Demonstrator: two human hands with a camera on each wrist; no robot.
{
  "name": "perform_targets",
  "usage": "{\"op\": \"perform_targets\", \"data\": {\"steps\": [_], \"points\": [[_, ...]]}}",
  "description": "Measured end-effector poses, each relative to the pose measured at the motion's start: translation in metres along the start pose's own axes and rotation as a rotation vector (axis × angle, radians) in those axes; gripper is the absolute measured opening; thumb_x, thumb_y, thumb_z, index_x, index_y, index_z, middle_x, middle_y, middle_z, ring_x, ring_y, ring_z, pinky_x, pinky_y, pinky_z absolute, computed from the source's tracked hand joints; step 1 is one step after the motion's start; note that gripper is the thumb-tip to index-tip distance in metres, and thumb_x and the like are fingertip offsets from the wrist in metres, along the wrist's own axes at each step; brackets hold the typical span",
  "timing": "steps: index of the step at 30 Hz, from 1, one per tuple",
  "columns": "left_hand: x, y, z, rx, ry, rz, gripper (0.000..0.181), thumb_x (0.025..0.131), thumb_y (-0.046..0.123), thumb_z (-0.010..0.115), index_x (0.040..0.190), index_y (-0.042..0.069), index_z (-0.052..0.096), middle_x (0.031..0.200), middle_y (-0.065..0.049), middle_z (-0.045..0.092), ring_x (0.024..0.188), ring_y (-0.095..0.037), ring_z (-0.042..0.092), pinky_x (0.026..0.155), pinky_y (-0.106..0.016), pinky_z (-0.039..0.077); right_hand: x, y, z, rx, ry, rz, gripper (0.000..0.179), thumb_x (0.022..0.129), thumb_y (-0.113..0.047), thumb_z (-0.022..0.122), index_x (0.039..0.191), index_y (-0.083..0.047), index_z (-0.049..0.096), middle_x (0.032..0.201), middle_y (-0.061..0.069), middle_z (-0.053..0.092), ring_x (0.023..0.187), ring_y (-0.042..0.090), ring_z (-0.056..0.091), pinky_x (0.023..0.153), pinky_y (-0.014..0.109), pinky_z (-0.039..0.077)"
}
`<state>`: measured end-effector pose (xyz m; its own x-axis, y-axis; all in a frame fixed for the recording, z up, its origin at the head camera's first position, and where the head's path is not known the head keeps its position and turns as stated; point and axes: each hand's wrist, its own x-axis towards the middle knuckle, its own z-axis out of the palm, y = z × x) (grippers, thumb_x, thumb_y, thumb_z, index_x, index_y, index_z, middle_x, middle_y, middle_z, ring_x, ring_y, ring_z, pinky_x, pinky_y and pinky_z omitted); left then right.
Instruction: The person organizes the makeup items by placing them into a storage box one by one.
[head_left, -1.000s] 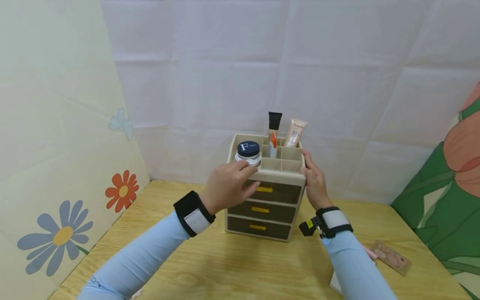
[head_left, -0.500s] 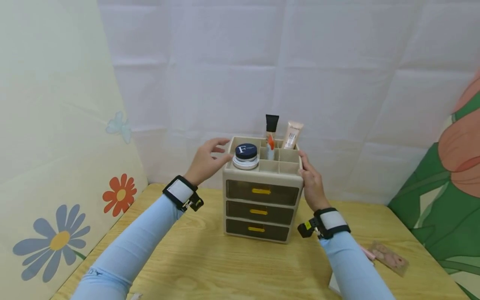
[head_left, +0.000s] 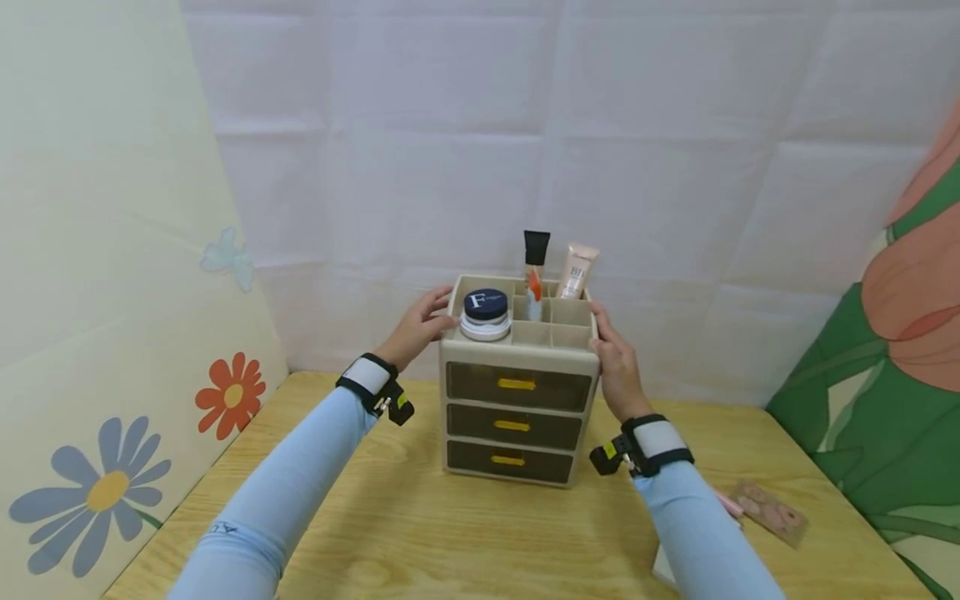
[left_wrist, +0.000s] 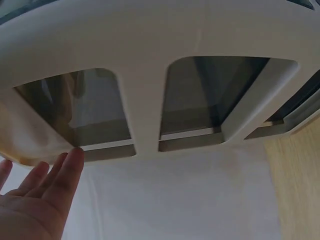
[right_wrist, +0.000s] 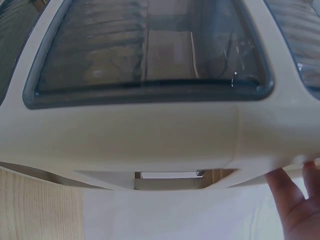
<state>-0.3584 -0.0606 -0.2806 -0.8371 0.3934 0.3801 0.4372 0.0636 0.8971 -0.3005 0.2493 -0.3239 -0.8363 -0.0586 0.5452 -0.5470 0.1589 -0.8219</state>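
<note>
A beige cosmetics organizer [head_left: 525,354] with three dark drawers and yellow handles stands on the table. My left hand [head_left: 414,330] rests at its upper left side, and in the left wrist view straight fingers [left_wrist: 66,182] meet the side wall. On the opposite side, my right hand [head_left: 621,373] lies against the upper right edge, with extended fingers [right_wrist: 286,192] in the right wrist view. Up top, a jar with a navy lid [head_left: 486,303] sits on a white round case [head_left: 485,332]. A black-capped tube [head_left: 536,250] and a BB cream tube [head_left: 578,268] stand in compartments.
Behind the organizer hangs a white cloth backdrop [head_left: 405,183]. Flowered panels border both sides of the wooden table [head_left: 420,533]. A palette [head_left: 771,512], a pink item [head_left: 727,503] and a white item [head_left: 663,571] lie near my right forearm.
My left hand has moved from in front of the organizer's top, by the stacked jar, to its left side. The right hand stays at the right edge. The view has shifted slightly.
</note>
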Motion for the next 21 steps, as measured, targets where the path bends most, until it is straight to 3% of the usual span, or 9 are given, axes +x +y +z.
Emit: {"op": "perform_targets", "data": {"steps": [7, 15, 21], "points": [[0.0, -0.01, 0.001, -0.058, 0.014, 0.026, 0.065, 0.095, 0.009, 0.053, 0.154, 0.012, 0.027, 0.148, -0.023, 0.037, 0.129, -0.037, 0.043, 0.098, -0.049, 0.043, -0.001, -0.002, 0.001, -0.012, 0.005, -0.017, 0.056, 0.101, -0.02, 0.031, 0.156, -0.022, 0.023, 0.159, -0.004, 0.019, 0.143, 0.016, 0.019, 0.109, 0.042, 0.027], [-0.006, -0.011, 0.01, -0.078, 0.074, 0.059, 0.063, 0.096, 0.011, 0.054, 0.154, 0.011, 0.03, 0.147, -0.022, 0.04, 0.127, -0.035, 0.047, 0.097, -0.05, 0.044, -0.002, -0.004, -0.003, -0.01, -0.006, -0.019, 0.057, 0.1, -0.018, 0.029, 0.156, -0.023, 0.022, 0.159, -0.004, 0.018, 0.143, 0.017, 0.018, 0.112, 0.051, 0.021], [-0.004, -0.012, 0.016, -0.071, 0.094, 0.053, 0.062, 0.095, 0.014, 0.055, 0.153, 0.013, 0.032, 0.141, -0.024, 0.046, 0.123, -0.032, 0.05, 0.09, -0.04, 0.049, -0.003, -0.007, -0.009, -0.008, 0.001, -0.035, 0.057, 0.1, -0.015, 0.029, 0.156, -0.02, 0.023, 0.159, -0.003, 0.02, 0.142, 0.017, 0.019, 0.111, 0.041, 0.024]]}}
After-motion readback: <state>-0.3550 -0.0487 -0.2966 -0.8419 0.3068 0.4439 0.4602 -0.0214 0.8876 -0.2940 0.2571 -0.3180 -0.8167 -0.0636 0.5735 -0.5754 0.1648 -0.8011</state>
